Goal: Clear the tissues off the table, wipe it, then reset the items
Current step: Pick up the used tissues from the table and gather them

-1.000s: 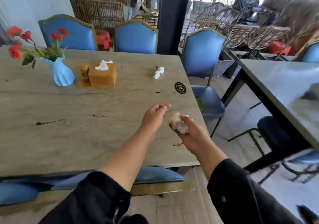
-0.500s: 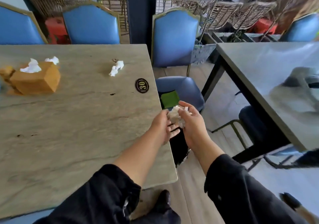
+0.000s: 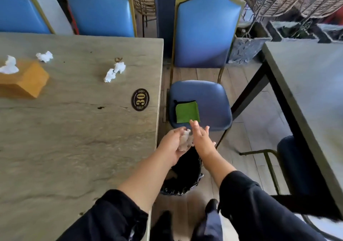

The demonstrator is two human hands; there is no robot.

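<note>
Left hand [image 3: 173, 144] cups a crumpled tissue wad [image 3: 184, 141] above the black-lined bin [image 3: 182, 177], while the right hand [image 3: 201, 138] has fingers straight, empty

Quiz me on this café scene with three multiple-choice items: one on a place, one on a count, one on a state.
1. Where does the green cloth lie?
A. on the table
B. on a chair seat
C. on the floor

2. How many crumpled tissues lie loose on the table?
A. one
B. five
C. three

3. What is the tissue wad doing?
A. lying in the bin
B. held between both hands above the bin
C. resting on the tissue box

Answers: B, it rests on the blue chair seat; C, one by the tissue box, two near the number plate; B, the left hand cups it against the right hand.
</note>
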